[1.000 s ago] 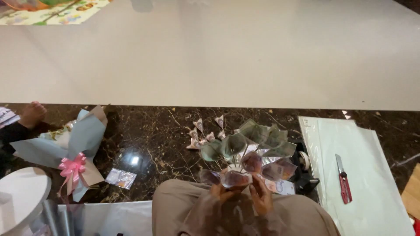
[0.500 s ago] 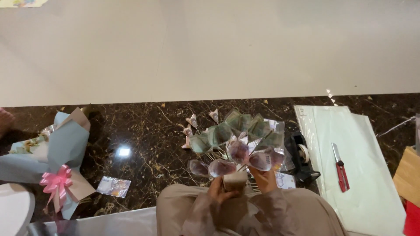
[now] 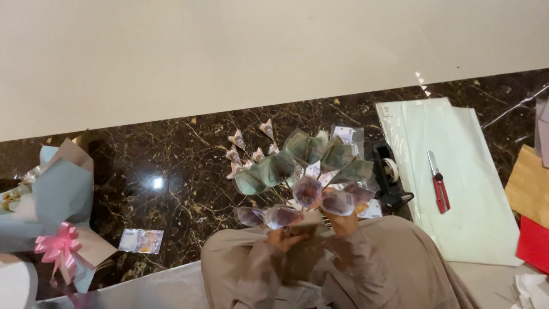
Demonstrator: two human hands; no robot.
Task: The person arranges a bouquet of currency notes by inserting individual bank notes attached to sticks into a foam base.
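A bunch of folded banknotes on sticks (image 3: 311, 171), green ones above and purple ones below, stands over my lap. My left hand (image 3: 281, 238) grips the sticks at the bottom left, below a purple note cone. My right hand (image 3: 343, 222) holds the bunch at the lower right, under another purple cone. Several small folded notes (image 3: 247, 150) lie on the dark marble floor (image 3: 171, 160) just beyond the bunch. My beige-clad knees fill the bottom of the view.
A wrapped bouquet in blue-grey paper with a pink ribbon (image 3: 60, 212) lies at the left. A loose banknote in a sleeve (image 3: 140, 241) is near it. A black tape dispenser (image 3: 392, 180), pale green paper sheets (image 3: 457, 189) with a red cutter (image 3: 439, 184), and brown and red paper lie right.
The view has shifted, so everything slid left and down in the frame. The banknote bunch stays in both hands, with the purple cones spread lower and wider.
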